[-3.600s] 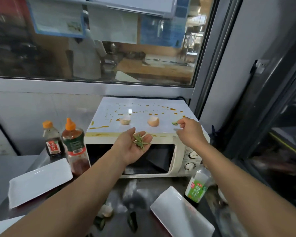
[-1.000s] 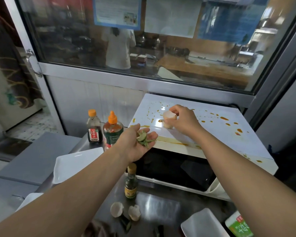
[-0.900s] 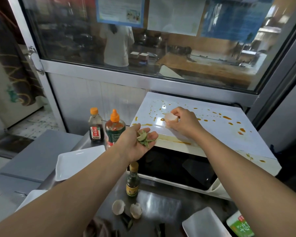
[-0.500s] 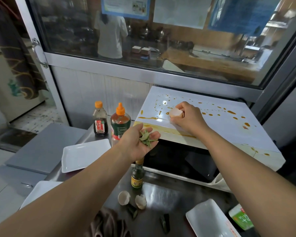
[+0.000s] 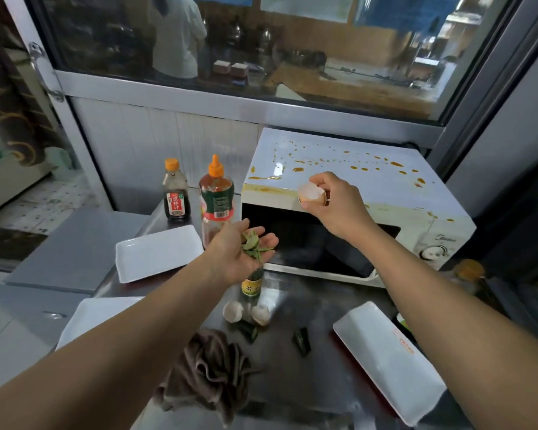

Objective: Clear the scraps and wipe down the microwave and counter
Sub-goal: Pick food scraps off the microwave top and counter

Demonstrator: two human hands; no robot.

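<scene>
Eggshell [image 5: 310,192] lifted off microwave [image 5: 385,181], pinched in right hand [image 5: 333,206]; left hand [image 5: 239,256] cups green scraps [image 5: 255,245].

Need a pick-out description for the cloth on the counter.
Start at the white sauce-spattered microwave and drop to the steel counter before it. Nearest the camera lies a crumpled grey-brown cloth, the only soft, folded item, just below the eggshell halves.
</scene>
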